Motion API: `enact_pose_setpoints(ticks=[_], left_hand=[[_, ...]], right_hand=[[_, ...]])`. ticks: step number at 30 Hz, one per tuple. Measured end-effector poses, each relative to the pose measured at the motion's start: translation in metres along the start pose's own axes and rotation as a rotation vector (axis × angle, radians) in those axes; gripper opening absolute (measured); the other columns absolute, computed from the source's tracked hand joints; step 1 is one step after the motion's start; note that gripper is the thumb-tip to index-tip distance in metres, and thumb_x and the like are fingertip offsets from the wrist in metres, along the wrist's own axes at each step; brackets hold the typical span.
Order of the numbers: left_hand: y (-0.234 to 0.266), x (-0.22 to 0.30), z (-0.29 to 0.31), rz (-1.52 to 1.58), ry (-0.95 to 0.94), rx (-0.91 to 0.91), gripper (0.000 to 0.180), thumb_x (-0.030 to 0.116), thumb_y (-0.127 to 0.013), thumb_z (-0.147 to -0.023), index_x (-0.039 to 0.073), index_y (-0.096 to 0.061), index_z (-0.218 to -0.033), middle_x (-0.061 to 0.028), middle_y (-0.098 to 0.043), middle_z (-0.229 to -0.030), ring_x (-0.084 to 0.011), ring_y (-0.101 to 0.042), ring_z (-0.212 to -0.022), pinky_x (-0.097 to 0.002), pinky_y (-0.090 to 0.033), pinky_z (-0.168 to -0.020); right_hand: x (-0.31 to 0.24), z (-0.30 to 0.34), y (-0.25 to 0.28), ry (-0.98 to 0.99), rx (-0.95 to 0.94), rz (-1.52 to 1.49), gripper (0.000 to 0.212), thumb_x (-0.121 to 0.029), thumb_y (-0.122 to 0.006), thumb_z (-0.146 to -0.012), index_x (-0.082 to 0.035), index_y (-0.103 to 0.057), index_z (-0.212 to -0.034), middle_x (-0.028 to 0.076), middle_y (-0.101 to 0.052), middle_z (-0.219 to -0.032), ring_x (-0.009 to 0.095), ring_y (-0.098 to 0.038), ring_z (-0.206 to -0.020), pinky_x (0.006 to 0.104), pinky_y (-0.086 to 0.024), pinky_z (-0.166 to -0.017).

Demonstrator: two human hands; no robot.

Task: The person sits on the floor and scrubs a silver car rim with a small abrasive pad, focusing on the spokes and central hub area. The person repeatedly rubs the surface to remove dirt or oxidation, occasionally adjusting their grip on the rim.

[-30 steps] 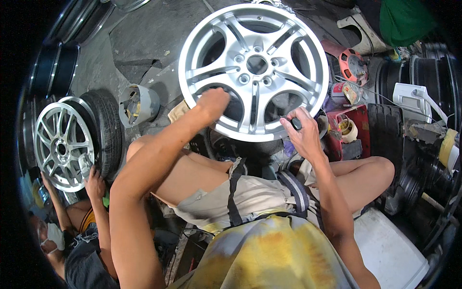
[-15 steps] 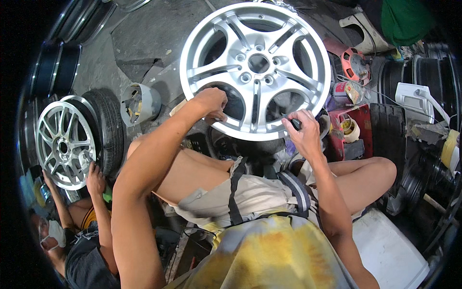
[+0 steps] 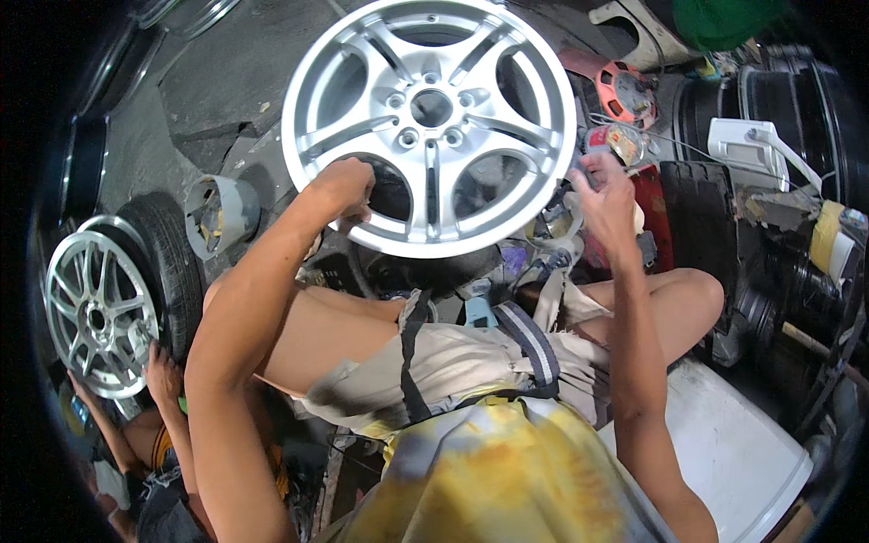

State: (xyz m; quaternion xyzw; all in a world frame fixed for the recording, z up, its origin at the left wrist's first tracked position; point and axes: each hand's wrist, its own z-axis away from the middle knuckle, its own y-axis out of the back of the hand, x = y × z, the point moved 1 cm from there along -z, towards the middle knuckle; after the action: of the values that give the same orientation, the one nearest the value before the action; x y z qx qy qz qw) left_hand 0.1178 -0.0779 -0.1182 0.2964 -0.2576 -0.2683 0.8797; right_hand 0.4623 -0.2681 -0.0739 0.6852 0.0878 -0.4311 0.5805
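A silver alloy wheel rim [image 3: 433, 190] with several split spokes lies face up in front of me, above my bent legs. My left hand [image 3: 346, 192] is closed on its near left edge, the fingers curled at an opening between the spokes. Beside its right edge is my right hand [image 3: 605, 195], thumb and fingers bent toward each other and somewhat blurred. A dark patch shows between them, too unclear to name. Whether the right fingers touch the rim cannot be made out.
At left, another person's hand [image 3: 163, 376] holds a second silver wheel rim [image 3: 98, 308] next to a black tyre [image 3: 167, 271]. A grey bucket [image 3: 237, 213] stands nearer. At right are an orange round part [image 3: 625, 90], a red box [image 3: 654, 217] and a white stool [image 3: 751, 452].
My view has shifted, so the scene sits farther left. My right hand has moved up along the rim's right edge, away from its near edge. My left hand stays on the rim.
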Motion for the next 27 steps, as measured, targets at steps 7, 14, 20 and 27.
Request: enact_pose_setpoints(ticks=[7,14,20,27], left_hand=[[0.04,0.016,0.016,-0.118,0.07,0.082,0.018,0.002,-0.062,-0.077,0.002,-0.074,-0.089,-0.0248,-0.07,-0.089,-0.0398,-0.07,-0.092,-0.0465,-0.056,-0.081],[0.112,0.045,0.045,0.169,0.048,0.339,0.016,0.007,-0.057,-0.08,-0.003,-0.065,-0.09,-0.0178,-0.066,-0.09,-0.0268,-0.063,-0.081,-0.039,-0.05,-0.077],[0.126,0.038,0.04,0.272,-0.06,0.491,0.02,0.019,-0.057,-0.088,-0.001,-0.063,-0.085,-0.0075,-0.058,-0.076,-0.0169,-0.052,-0.072,-0.0335,-0.043,-0.067],[0.142,0.05,0.042,0.263,0.077,0.715,0.055,0.053,-0.068,-0.091,0.004,-0.066,-0.067,0.0008,-0.046,-0.053,-0.0096,-0.034,-0.048,-0.0313,-0.03,-0.046]], right_hand=[[0.088,0.022,0.02,-0.11,-0.344,0.188,0.018,-0.016,-0.066,-0.082,-0.008,-0.065,-0.099,0.017,-0.067,-0.091,0.032,-0.067,-0.086,0.0428,-0.052,-0.079],[0.106,0.06,-0.046,-0.325,-0.35,0.341,0.016,-0.018,-0.063,-0.083,-0.008,-0.068,-0.096,0.021,-0.069,-0.097,0.041,-0.066,-0.097,0.0488,-0.051,-0.086],[0.148,0.055,-0.07,-0.311,-0.359,0.237,0.02,-0.02,-0.057,-0.088,-0.008,-0.07,-0.096,0.024,-0.068,-0.095,0.043,-0.065,-0.094,0.0497,-0.051,-0.085],[0.117,0.056,-0.068,-0.4,-0.306,0.259,0.023,-0.024,-0.062,-0.086,-0.009,-0.069,-0.102,0.022,-0.069,-0.107,0.042,-0.065,-0.103,0.0488,-0.052,-0.089]])
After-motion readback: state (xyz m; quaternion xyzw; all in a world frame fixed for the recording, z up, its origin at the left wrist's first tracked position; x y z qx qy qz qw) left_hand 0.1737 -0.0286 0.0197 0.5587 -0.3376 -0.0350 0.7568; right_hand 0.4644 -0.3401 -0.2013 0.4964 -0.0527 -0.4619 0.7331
